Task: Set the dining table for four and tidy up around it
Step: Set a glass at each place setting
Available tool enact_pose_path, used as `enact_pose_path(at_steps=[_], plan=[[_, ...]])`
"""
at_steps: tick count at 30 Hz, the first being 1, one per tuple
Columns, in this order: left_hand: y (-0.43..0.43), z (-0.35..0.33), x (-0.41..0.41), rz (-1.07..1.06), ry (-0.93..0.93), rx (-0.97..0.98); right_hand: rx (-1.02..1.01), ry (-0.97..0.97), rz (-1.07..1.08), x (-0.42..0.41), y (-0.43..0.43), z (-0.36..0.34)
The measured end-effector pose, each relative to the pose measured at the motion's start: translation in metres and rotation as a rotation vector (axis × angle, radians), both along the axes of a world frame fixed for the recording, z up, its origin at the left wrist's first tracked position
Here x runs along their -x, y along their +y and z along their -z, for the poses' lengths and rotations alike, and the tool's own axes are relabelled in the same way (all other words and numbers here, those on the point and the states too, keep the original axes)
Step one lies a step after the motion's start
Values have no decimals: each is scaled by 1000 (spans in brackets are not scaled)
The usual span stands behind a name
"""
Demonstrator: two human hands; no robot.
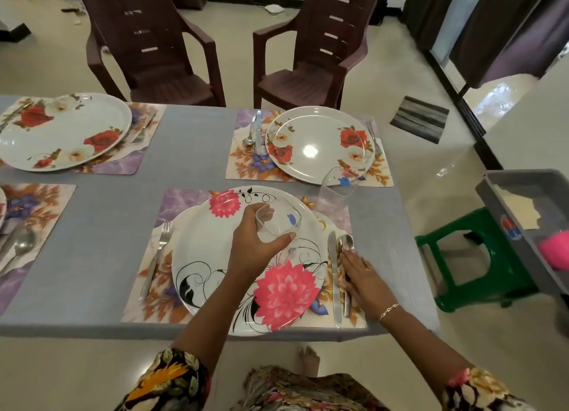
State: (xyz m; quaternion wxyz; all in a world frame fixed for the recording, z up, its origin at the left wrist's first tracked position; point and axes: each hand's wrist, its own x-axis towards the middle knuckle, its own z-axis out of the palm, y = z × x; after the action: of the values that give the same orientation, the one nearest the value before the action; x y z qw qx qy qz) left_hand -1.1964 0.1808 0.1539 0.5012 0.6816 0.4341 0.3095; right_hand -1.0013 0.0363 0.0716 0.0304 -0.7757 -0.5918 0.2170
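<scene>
My left hand [257,249] grips a clear drinking glass [278,221] above the near plate [215,256], a white plate with pink flowers on a floral placemat [154,293]. My right hand [365,279] lies flat with straight fingers on the spoon [346,244], beside the knife [333,275] right of that plate. A fork [157,256] lies left of the plate. A second clear glass [337,192] stands at the placemat's far right corner. The far setting holds a rose plate [320,144] with spoon and knife [255,132] on its left and a fork [374,138] on its right.
A large oval rose plate [61,130] sits at the far left, and a spoon [17,247] lies on the left placemat. Two dark brown chairs [147,41] stand beyond the grey table [191,152]. At the right, a grey bin [523,213] rests over a green stool [480,259].
</scene>
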Motion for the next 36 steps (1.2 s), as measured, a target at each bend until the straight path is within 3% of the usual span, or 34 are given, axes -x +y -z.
enact_pose_path(at_steps=[9, 16, 21, 26, 36], plan=[[-6, -2, 2, -5, 6, -3, -37, 78, -66, -3, -5, -3], [-7, -6, 4, -39, 13, -22, -477, 353, 265, 0, 2, -21], [-11, -7, 10, -84, 45, -46, -502, 304, 293, -7, 24, -26], [-16, -6, 17, -108, 63, -53, -387, 247, 82, -2, 15, -22], [-18, -17, 56, -133, 56, -52, -442, 616, -193, 76, 94, -73]])
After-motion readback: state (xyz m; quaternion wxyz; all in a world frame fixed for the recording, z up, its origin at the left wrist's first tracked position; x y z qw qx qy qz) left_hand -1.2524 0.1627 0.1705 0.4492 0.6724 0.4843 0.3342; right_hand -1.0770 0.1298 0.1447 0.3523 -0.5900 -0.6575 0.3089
